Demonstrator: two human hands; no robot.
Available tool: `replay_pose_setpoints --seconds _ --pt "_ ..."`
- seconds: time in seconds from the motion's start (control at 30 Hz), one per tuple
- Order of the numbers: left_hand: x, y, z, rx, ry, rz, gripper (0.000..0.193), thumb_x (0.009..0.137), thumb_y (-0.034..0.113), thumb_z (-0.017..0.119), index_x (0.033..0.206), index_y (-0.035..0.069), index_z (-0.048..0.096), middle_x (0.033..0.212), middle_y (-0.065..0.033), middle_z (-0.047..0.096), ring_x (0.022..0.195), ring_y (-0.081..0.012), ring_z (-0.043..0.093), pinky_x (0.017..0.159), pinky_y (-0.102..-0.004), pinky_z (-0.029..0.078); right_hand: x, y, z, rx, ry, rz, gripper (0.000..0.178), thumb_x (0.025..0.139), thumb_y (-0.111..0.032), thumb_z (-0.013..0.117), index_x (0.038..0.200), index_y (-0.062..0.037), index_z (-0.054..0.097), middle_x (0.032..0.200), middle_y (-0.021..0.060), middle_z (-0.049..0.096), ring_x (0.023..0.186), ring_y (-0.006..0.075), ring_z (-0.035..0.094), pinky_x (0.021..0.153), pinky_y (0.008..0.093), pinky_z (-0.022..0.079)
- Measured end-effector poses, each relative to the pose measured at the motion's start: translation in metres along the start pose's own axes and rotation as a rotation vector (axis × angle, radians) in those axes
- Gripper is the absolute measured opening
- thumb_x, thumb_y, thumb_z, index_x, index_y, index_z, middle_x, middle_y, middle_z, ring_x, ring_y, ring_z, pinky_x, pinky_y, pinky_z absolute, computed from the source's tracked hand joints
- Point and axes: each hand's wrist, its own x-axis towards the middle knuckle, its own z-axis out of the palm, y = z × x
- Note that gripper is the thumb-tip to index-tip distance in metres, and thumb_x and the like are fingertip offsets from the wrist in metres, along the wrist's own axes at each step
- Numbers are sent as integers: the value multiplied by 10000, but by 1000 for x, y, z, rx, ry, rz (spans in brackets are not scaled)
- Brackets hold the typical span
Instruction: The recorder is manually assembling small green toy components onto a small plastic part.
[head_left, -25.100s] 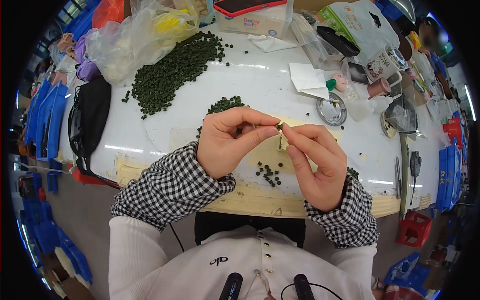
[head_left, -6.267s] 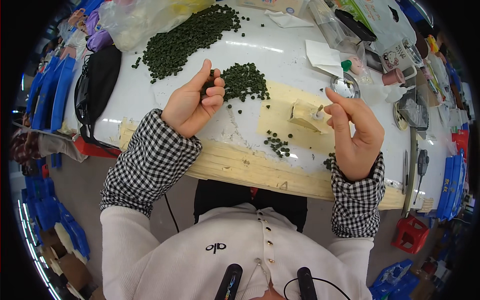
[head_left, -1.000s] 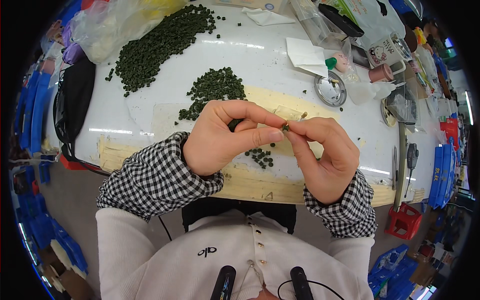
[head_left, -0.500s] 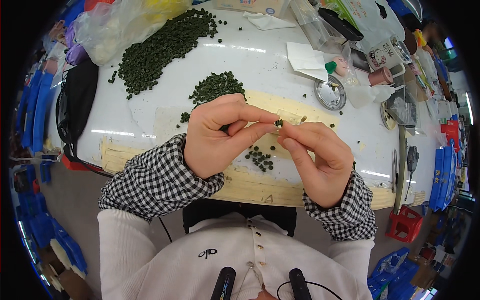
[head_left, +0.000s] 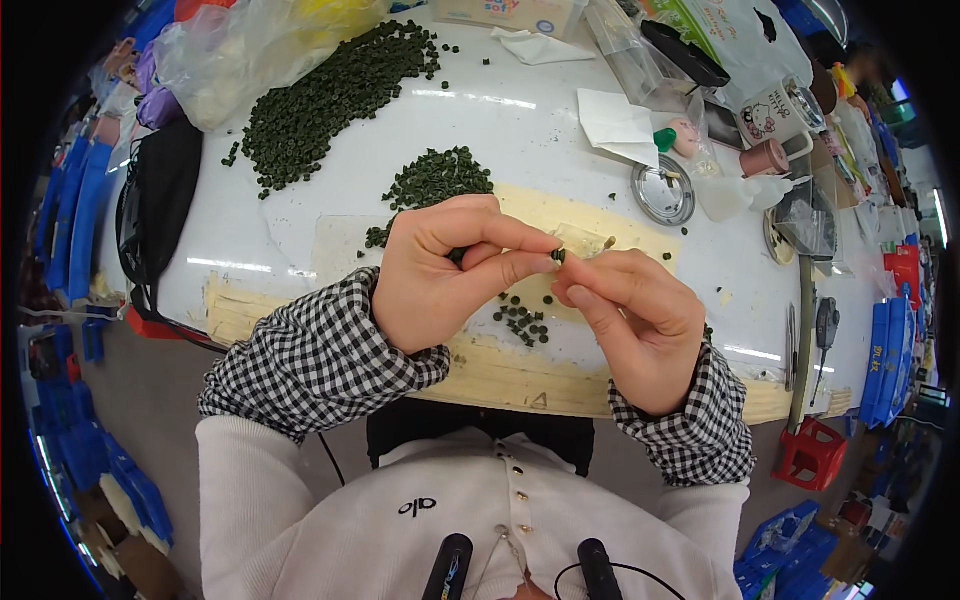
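My left hand (head_left: 430, 275) is closed in a pinch on a small, dark green, ridged piece (head_left: 558, 256). From the other side, the fingertips of my right hand (head_left: 645, 320) are pinched at the same piece, which is mostly covered by fingers. Below the fingers, several loose green pieces (head_left: 525, 324) are scattered over a cream-coloured board (head_left: 520, 208). Beyond my left hand is a smaller heap of green pieces (head_left: 438, 178), partly hidden by that hand. A pale translucent block (head_left: 578, 240) sits just behind my fingertips.
At the far left, a large heap of green pieces (head_left: 330, 105) lies beside clear plastic bags (head_left: 230, 65). A round metal lid (head_left: 662, 190), white tissue (head_left: 617, 125), a pink thread spool (head_left: 765, 158) and a cup (head_left: 770, 112) stand to the right. Tweezers (head_left: 791, 345) lie near the right edge.
My fingertips have drawn slightly closer around the green piece, covering more of it. The whole scene has shifted a little in view; both hands stay in nearly the same place.
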Motion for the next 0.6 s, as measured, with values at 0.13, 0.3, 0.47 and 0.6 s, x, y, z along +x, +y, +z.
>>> replay_pose_setpoints --seconds 0.13,0.3,0.47,0.6 --pt "0 0 0 -9 -2 -3 169 776 -28 721 938 21 711 609 48 390 584 -62 353 559 -231 315 0 1 1 -19 5 -25 285 835 65 626 1109 -6 663 928 121 662 794 163 623 701 240 493" --pt "0 -1 0 30 -1 55 167 775 -32 720 933 19 709 608 47 391 580 -64 354 553 -230 312 0 0 1 -11 3 -22 285 834 66 627 1108 -6 663 929 120 661 793 159 621 698 240 492" --pt "1 -1 0 -1 2 24 180 774 -43 715 944 15 709 616 51 393 584 -54 354 558 -222 316 0 -1 0 12 15 8 281 837 60 625 1108 -6 663 918 116 657 774 153 609 689 241 482" --pt "1 -2 1 -66 10 -41 187 776 -43 712 954 13 710 628 57 397 592 -43 356 570 -211 325 -1 1 0 24 25 14 276 838 51 629 1106 -4 664 903 114 652 765 151 602 682 243 474"
